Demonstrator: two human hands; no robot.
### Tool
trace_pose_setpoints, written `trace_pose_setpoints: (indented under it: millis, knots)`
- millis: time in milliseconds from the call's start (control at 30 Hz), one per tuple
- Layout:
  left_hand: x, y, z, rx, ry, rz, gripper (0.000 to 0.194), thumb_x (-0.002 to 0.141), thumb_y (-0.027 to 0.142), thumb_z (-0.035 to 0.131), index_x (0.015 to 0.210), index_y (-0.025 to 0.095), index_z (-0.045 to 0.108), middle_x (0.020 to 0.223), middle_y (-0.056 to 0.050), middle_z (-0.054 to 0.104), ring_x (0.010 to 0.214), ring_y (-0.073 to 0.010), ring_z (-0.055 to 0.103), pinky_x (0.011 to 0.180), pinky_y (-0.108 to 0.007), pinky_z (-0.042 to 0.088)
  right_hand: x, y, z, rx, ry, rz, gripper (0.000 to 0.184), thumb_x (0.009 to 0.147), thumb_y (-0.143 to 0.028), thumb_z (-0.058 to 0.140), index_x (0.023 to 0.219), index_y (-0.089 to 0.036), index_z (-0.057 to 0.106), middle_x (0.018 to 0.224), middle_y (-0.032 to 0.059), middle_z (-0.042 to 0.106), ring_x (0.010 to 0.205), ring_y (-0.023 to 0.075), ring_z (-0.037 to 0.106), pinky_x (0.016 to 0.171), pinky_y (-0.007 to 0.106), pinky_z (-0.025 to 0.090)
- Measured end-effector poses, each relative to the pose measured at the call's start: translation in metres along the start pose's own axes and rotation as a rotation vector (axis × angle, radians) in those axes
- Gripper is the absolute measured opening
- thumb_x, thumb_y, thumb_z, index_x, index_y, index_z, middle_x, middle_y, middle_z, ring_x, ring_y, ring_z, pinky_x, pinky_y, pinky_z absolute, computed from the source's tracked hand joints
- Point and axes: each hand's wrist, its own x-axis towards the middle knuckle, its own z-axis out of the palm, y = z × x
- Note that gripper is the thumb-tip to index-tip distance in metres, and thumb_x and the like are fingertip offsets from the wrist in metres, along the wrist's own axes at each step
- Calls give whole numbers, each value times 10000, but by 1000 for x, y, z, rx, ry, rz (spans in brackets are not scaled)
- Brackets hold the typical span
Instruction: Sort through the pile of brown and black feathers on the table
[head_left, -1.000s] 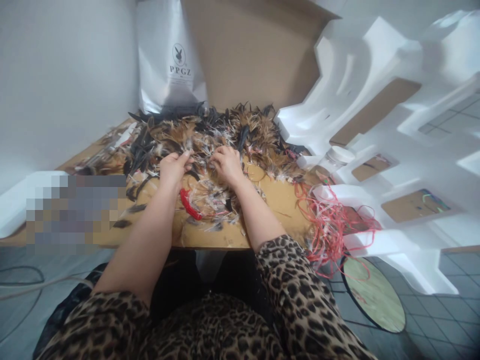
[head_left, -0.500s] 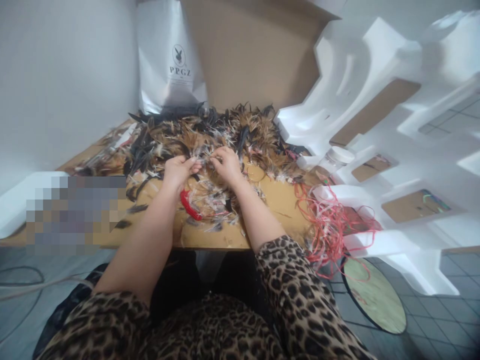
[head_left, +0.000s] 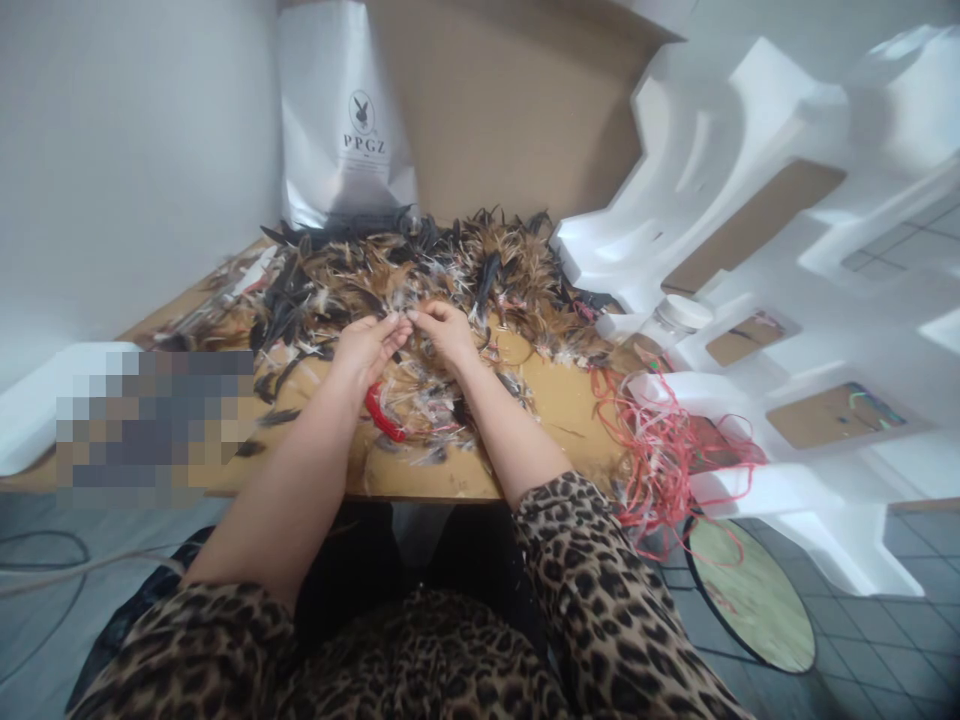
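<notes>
My left hand (head_left: pixel 369 348) and my right hand (head_left: pixel 448 334) meet over the middle of the table, thumbs and forefingers pinched with their tips almost touching. What lies between the fingertips is too small to make out; pale feather fluff shows just above them. Behind the hands spreads a big pile of brown and black feathers (head_left: pixel 517 255). Below them, loose feathers and whitish bits (head_left: pixel 431 405) are scattered on the tabletop. A curved red thing (head_left: pixel 384 412), its kind unclear, lies by my left wrist.
Tangled red strings (head_left: pixel 660 460) hang over the table's right edge. White moulded forms (head_left: pixel 750 210) stand at right, near a lidded jar (head_left: pixel 679 318). A white printed bag (head_left: pixel 345 120) stands behind the pile. A round-topped stool (head_left: pixel 754 590) is on the tiled floor. Part of the left side is pixelated.
My hands have come together, the left moving slightly right and the right slightly left, so the gap between their fingertips has closed. The piles look the same.
</notes>
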Motion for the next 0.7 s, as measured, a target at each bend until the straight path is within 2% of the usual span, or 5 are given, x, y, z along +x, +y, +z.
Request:
trace_pose_setpoints:
  millis: [100, 233, 467, 600, 700]
  knots:
    - [-3, 3, 0, 66, -30, -42, 44, 730, 102, 620, 696, 78, 604, 678, -101, 670, 557, -94, 625, 512, -158, 484, 2, -3, -5, 21, -4, 24, 258, 674, -389, 620, 625, -155, 526, 635, -41, 533, 620, 66, 477, 637, 196, 399]
    - [-5, 4, -2, 106, -73, -100, 73, 690, 112, 666, 720, 78, 608, 727, -125, 682, 576, -123, 641, 472, -166, 473, 3, -6, -13, 46, -55, 45, 273, 639, -375, 650, 590, -150, 504, 575, -53, 494, 565, 58, 431, 593, 193, 368]
    - [-6, 4, -4, 246, -152, -125, 80, 702, 133, 655, 689, 60, 625, 638, -96, 660, 505, -85, 603, 474, -148, 467, 3, -5, -14, 22, -104, -11, 251, 639, -368, 642, 609, -136, 551, 579, -44, 553, 559, 58, 458, 604, 195, 376]
    - [-3, 7, -4, 308, -81, 4, 103, 681, 150, 669, 677, 56, 625, 611, -90, 649, 478, -82, 587, 455, -150, 451, 2, -4, -10, 46, -80, 23, 206, 664, -332, 625, 687, -129, 603, 650, -19, 610, 599, 66, 507, 657, 207, 407]
    - [3, 12, -7, 193, 92, 188, 104, 695, 172, 657, 696, 78, 613, 645, -73, 657, 502, -70, 590, 463, -141, 441, -1, -2, -6, -139, -106, -17, 188, 700, -301, 593, 762, -130, 640, 722, 1, 642, 656, 83, 542, 691, 216, 418]
